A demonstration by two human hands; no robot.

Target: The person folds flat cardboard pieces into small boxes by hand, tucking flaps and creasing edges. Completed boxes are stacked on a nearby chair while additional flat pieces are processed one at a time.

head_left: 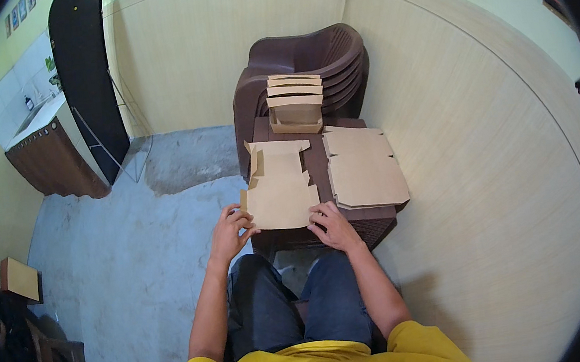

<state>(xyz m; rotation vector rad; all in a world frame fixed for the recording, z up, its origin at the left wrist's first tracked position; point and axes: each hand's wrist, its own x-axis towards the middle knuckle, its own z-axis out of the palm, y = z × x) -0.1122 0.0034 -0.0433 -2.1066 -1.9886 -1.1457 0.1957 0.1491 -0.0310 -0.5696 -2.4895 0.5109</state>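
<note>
A partly folded cardboard box blank (278,193) lies in front of me on a brown table (317,160), its side flaps bent up. My left hand (230,231) pinches its near left corner, fingers curled over the flap. At the near right corner, my right hand (331,226) grips the edge between thumb and fingers. To the right rests a stack of flat cardboard blanks (366,167), apart from my hands. Beyond the blank, at the table's far end, stand folded cardboard boxes (296,118) nested one behind another with lids up.
Stacked brown plastic chairs (333,56) stand just behind the table. A wood-patterned wall (469,141) closes in on the right. Far left are a sink counter (54,153) and a tall black board (84,82). A wooden stool or chair (61,357) is at lower left.
</note>
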